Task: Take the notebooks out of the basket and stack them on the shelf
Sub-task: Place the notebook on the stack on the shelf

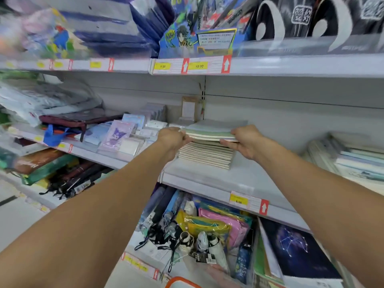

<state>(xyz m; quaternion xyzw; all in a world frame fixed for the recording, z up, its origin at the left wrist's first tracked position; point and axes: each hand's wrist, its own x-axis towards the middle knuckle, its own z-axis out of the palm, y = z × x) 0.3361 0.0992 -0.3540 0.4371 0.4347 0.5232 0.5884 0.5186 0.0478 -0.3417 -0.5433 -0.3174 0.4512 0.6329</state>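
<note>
White shop shelf [259, 163], price tags along its front edge, carries a stack of notebooks [205, 154] near its left end. Left hand [172, 140] and right hand [247, 142] pinch a few pale green notebooks [209, 130] by their side edges, resting atop that stack.

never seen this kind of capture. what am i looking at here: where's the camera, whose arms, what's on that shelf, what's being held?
There is no robot here. One wide-angle camera sits on a person's head and looks forward and down, so the two bare arms are that person's own.

The left hand and right hand grip opposite ends of a thin batch of notebooks, at the top of a stack of notebooks that lies on the middle shelf of a shop rack. I cannot tell whether the batch already rests on the stack.

More stationery lies to both sides, with price tags on the shelf edges. An orange-rimmed basket peeks in at the bottom edge.
</note>
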